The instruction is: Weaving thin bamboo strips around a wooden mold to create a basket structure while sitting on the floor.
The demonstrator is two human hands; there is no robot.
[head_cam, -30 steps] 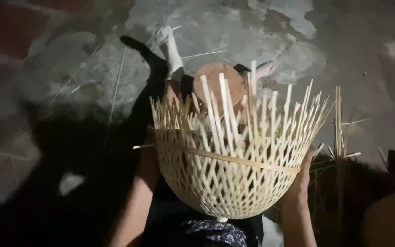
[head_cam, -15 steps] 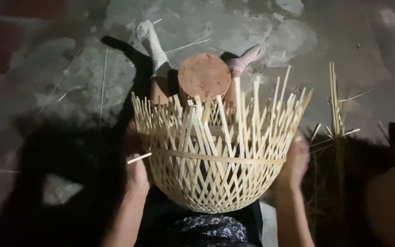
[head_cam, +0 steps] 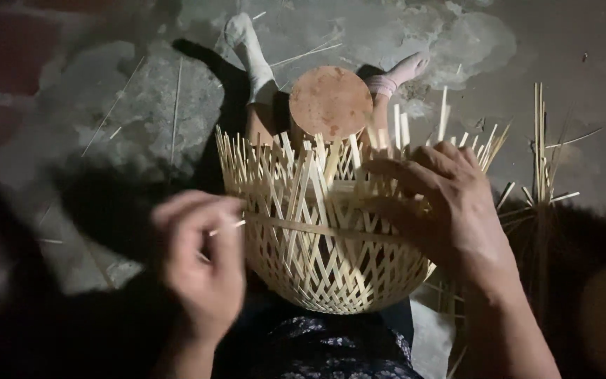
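A half-woven bamboo basket (head_cam: 317,253) rests on my lap, its open lattice facing me and loose strip ends standing up around the rim. My right hand (head_cam: 447,210) lies spread over the basket's upper right side, fingers pressing on the weave near the rim. My left hand (head_cam: 201,270) is blurred, just left of the basket, its fingers curled around the end of a thin bamboo strip (head_cam: 227,226) that sticks out from the horizontal band.
A round brownish wooden block (head_cam: 330,102) stands beyond the basket, between my socked feet (head_cam: 247,45). A bundle of bamboo strips (head_cam: 541,161) lies to the right. Stray splints are scattered on the patchy concrete floor (head_cam: 142,105).
Both hands have left the basket's lower sides. The right hand came up over the front of the weave, and the left moved out to the protruding strip end.
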